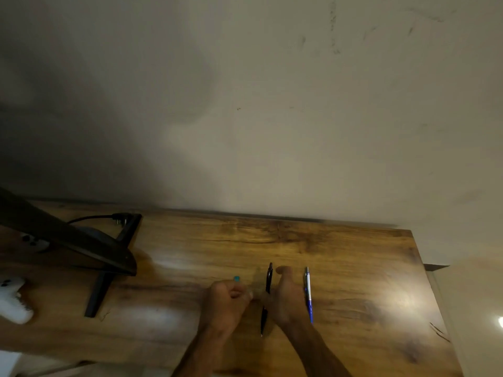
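Note:
My left hand (228, 299) is curled into a fist on the wooden desk (340, 257). It grips a pale, blurred pen-like thing with a teal end (236, 278) that sticks out above the knuckles. My right hand (287, 295) lies just to the right, thumb stretched forward and fingers reaching left until they meet the left hand. A black pen (269, 278) lies lengthwise between the hands, and the right fingers cross over its middle. To the right of my right hand, a blue and silver pen (308, 292) lies parallel to it. Blur hides what the right fingers hold.
A dark monitor (68, 238) on a black stand (98, 295) with a plugged cable fills the left of the desk. A white game controller (12, 300) lies at the far left. The wall runs along the back edge, and the desk's right edge is near.

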